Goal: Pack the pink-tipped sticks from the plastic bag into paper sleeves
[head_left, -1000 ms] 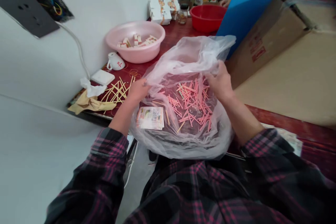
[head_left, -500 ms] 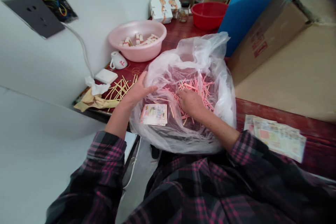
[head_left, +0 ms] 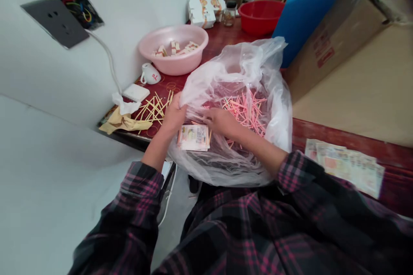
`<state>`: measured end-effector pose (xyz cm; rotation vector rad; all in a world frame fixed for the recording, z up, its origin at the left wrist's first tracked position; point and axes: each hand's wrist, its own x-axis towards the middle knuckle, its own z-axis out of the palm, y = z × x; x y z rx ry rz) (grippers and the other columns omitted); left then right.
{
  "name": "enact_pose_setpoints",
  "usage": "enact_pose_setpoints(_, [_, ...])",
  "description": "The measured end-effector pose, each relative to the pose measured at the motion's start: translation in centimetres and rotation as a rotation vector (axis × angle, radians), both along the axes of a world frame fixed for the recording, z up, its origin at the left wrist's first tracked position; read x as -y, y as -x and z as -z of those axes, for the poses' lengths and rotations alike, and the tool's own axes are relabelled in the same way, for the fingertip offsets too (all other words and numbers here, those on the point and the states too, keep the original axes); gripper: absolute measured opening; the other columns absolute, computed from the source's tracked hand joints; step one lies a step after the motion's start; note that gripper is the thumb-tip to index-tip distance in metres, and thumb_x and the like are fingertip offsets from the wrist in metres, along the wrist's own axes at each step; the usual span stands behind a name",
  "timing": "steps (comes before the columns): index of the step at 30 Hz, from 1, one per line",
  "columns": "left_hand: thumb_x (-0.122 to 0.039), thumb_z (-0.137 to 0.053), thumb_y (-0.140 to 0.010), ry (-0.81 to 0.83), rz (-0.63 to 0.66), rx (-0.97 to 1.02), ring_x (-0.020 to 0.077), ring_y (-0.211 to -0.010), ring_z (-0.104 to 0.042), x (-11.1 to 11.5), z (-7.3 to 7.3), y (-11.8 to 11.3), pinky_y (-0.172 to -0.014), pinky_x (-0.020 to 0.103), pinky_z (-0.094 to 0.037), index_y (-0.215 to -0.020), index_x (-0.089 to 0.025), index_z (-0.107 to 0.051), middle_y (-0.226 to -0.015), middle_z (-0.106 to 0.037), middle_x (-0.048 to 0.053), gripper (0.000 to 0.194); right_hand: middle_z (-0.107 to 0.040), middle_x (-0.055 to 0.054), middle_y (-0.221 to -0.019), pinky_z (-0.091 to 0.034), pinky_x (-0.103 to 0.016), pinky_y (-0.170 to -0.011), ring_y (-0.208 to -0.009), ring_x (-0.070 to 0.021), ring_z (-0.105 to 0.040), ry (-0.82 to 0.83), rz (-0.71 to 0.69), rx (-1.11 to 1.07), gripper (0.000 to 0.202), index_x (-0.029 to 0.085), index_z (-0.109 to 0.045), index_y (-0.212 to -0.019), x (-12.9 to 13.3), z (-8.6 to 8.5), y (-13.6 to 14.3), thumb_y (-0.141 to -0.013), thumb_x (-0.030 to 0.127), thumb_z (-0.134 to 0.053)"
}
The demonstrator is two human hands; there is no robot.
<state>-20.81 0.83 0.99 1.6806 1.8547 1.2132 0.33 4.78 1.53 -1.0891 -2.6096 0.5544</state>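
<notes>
A clear plastic bag (head_left: 206, 75) lies wide open on the table in front of me. Inside it are many thin pink strips (head_left: 247, 109) in a loose heap. A small stack of printed paper notes (head_left: 193, 137) lies at the bag's left front. My left hand (head_left: 175, 114) is closed on the bag's left edge. Over the bag, just above the stack, my right hand (head_left: 221, 121) has its fingers pinched together; what is between them is too small to make out. Pale yellow strips (head_left: 153, 108) are scattered left of my left hand.
A pink basin (head_left: 174, 66) with banded bundles stands behind the bag, near a white mug (head_left: 150, 74). Further back are a red basin (head_left: 260, 19) and a glass jar (head_left: 229, 15). A cardboard box (head_left: 355, 77) stands right, with fanned notes (head_left: 345, 165) before it.
My right hand has moved left, from the pink strips to above the note stack. My left hand's fingers, spread before, have closed at the bag's edge. The view has shifted slightly.
</notes>
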Motion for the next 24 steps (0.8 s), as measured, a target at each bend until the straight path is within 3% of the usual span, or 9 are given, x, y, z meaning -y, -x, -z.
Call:
enact_pose_setpoints(3, [-0.018,-0.056,-0.092,0.016,-0.065,-0.006,0.0306,-0.136,-0.068,-0.8,0.0,-0.4,-0.125,0.053,-0.049,-0.15,-0.024,-0.059,-0.146,-0.072,0.01,0.058,-0.081,-0.01,-0.103,-0.052,-0.033,-0.086,-0.093,-0.0224,-0.072,0.117,0.091,-0.181,0.019,0.016,-0.078,-0.098,-0.6,-0.4,-1.8,-0.097,0.019,-0.06])
enact_pose_setpoints(6, [-0.018,-0.056,-0.094,0.07,-0.09,-0.068,0.0328,-0.138,-0.067,-1.6,-0.1,-0.8,-0.127,0.054,-0.047,-0.152,-0.024,-0.057,-0.149,-0.071,0.012,0.058,-0.079,-0.01,-0.095,-0.052,-0.033,-0.083,-0.088,-0.0222,-0.071,0.162,0.187,-0.209,0.017,0.016,-0.076,-0.093,-1.1,-0.4,-4.2,-0.095,0.019,-0.059])
enact_pose_setpoints(9, [-0.024,-0.068,-0.091,0.109,-0.121,-0.224,0.0402,-0.151,-0.056,-0.9,-0.9,-0.8,-0.133,0.06,-0.038,-0.156,-0.019,-0.052,-0.159,-0.063,0.019,0.067,-0.081,-0.017,-0.113,-0.056,-0.041,-0.094,-0.103,-0.0293,-0.074,0.012,0.333,-0.142,0.023,0.015,-0.079,-0.107,-1.2,-0.2,-6.2,-0.093,0.015,-0.061])
enact_pose_setpoints(11, [-0.03,-0.072,-0.091,0.051,-0.15,-0.331,0.0434,-0.159,-0.046,0.9,-1.9,-0.9,-0.136,0.062,-0.031,-0.159,-0.017,-0.047,-0.168,-0.052,0.023,0.073,-0.079,-0.019,-0.132,-0.054,-0.047,-0.107,-0.119,-0.0325,-0.072,-0.131,0.29,-0.168,0.035,0.015,-0.079,-0.122,-0.8,-0.2,-6.6,-0.093,0.011,-0.059])
enact_pose_setpoints(13, [-0.034,-0.065,-0.099,-0.035,-0.141,-0.419,0.0411,-0.159,-0.044,3.2,-2.8,-1.2,-0.137,0.06,-0.03,-0.154,-0.018,-0.053,-0.167,-0.053,0.021,0.059,-0.08,-0.013,-0.136,-0.053,-0.045,-0.113,-0.125,-0.029,-0.072,-0.152,0.113,-0.235,0.039,0.019,-0.08,-0.124,0.0,-0.5,-5.8,-0.096,0.011,-0.054])
enact_pose_setpoints(16, [-0.033,-0.052,-0.106,0.06,0.058,-0.554,0.0368,-0.137,-0.062,6.2,-3.3,-1.9,-0.126,0.056,-0.043,-0.123,-0.021,-0.072,-0.132,-0.073,0.017,0.028,-0.085,-0.005,-0.122,-0.057,-0.036,-0.103,-0.115,-0.0231,-0.077,0.017,-0.111,-0.181,0.039,0.025,-0.085,-0.117,1.1,-1.3,-2.6,-0.103,0.016,-0.05])
enact_pose_setpoints(19, [-0.028,-0.061,-0.102,0.258,0.228,-0.663,0.0359,-0.119,-0.069,7.6,-2.4,-2.4,-0.112,0.055,-0.053,-0.109,-0.018,-0.074,-0.115,-0.075,0.016,0.018,-0.086,-0.01,-0.113,-0.058,-0.036,-0.094,-0.108,-0.0264,-0.079,0.082,-0.101,0.065,0.035,0.022,-0.087,-0.112,1.5,-2.0,0.7,-0.106,0.021,-0.053])
enact_pose_setpoints(24, [-0.027,-0.071,-0.098,0.292,0.232,-0.656,0.0371,-0.123,-0.068,8.7,-0.8,-2.5,-0.11,0.055,-0.054,-0.118,-0.018,-0.072,-0.127,-0.071,0.018,0.023,-0.085,-0.019,-0.117,-0.059,-0.038,-0.094,-0.112,-0.0312,-0.078,-0.02,-0.041,0.226,0.03,0.015,-0.086,-0.115,0.7,-1.2,2.9,-0.107,0.032,-0.063])
